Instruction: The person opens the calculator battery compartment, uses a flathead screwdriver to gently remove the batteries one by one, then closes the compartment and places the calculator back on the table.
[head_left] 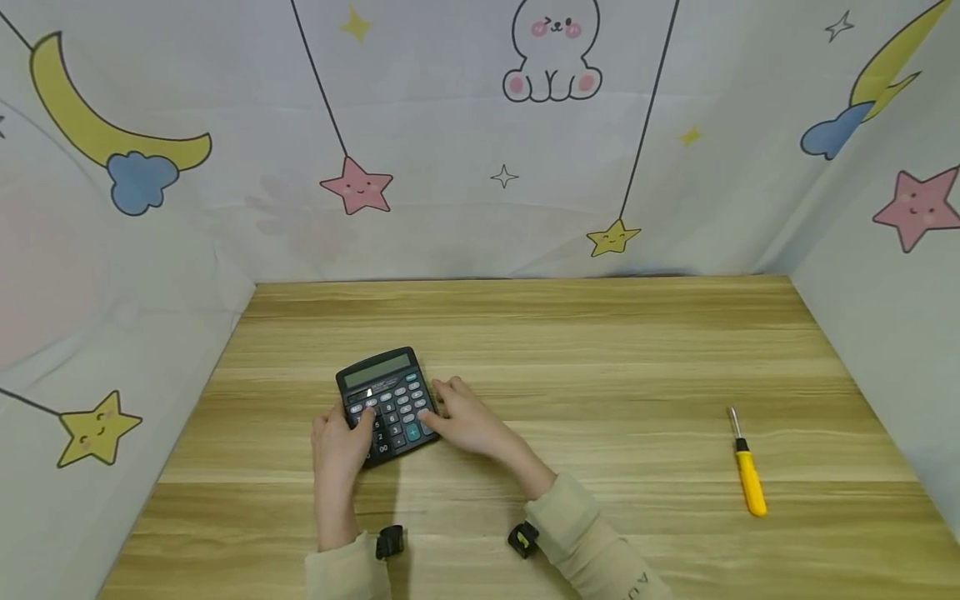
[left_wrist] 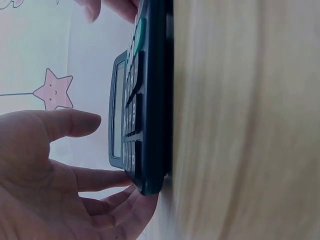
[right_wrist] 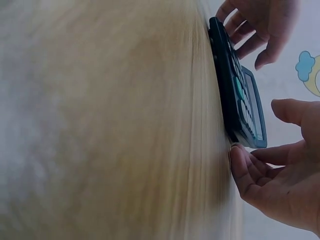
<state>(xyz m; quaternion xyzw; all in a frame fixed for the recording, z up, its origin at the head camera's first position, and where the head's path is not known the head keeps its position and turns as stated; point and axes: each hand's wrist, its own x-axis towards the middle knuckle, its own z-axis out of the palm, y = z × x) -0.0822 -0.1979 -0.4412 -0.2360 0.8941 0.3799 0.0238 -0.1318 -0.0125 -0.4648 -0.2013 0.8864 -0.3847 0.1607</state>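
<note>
A black desk calculator (head_left: 390,406) lies flat on the wooden table, turned slightly, its display at the far end. My left hand (head_left: 341,442) is at its left side. In the left wrist view, the left fingers (left_wrist: 107,182) touch the calculator's side edge, while the thumb stands raised off the keys. On the opposite side is my right hand (head_left: 472,421). The right wrist view shows its loosely bent fingers (right_wrist: 245,167) right at the calculator's near corner, with the thumb lifted away from the top face.
A screwdriver (head_left: 750,479) with a yellow handle lies on the table (head_left: 600,358) well to the right. White printed cloth (head_left: 450,233) stands at the table's back and along both sides. Small black devices (head_left: 522,540) are strapped at both wrists.
</note>
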